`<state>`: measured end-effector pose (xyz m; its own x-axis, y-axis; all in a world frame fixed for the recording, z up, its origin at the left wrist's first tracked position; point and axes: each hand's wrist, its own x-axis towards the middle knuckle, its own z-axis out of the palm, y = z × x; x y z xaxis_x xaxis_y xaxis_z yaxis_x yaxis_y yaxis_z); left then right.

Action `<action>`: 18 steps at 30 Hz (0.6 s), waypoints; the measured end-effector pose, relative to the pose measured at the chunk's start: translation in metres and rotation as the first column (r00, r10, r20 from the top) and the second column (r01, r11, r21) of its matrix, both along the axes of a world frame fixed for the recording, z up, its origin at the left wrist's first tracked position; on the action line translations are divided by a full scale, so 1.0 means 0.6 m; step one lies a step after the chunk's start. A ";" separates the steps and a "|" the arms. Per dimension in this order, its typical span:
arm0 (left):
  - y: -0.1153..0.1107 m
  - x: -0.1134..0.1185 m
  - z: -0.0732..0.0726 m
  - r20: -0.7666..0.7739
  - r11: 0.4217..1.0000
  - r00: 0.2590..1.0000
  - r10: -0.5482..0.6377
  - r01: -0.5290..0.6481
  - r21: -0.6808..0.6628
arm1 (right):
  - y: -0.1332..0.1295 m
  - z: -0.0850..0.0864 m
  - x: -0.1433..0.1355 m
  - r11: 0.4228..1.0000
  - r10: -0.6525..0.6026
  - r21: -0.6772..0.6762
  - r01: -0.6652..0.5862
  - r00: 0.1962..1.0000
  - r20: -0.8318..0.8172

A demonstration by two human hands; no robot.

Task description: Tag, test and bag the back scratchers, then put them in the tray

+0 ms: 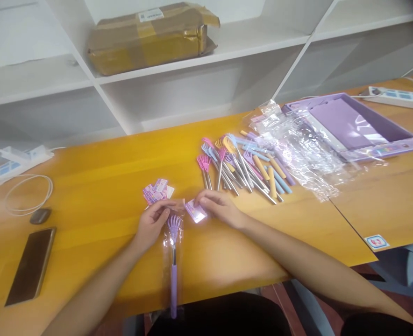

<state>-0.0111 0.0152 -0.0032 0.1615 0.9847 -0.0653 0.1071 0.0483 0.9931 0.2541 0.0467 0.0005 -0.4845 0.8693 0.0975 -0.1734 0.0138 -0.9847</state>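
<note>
Pinching the top of a clear plastic bag (179, 249), the left hand (153, 224) is nearer the purple back scratcher (174, 282) inside, whose long axis runs from just below that hand across the near edge of the wooden table (227, 261), while the right hand (224, 209) grips a printed card (196, 213) alongside.

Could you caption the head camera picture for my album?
Left hand pinches a clear sleeve holding a purple scratcher; right hand holds a small card.

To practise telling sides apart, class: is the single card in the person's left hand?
No, the right hand holds the single card, while the left hand is at the clear bag.
</note>
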 end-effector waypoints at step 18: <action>-0.001 0.009 0.000 0.126 0.997 0.992 0.020 -0.029 0.066 | -0.051 0.018 -0.025 0.564 -0.119 0.792 -0.232 0.927 0.356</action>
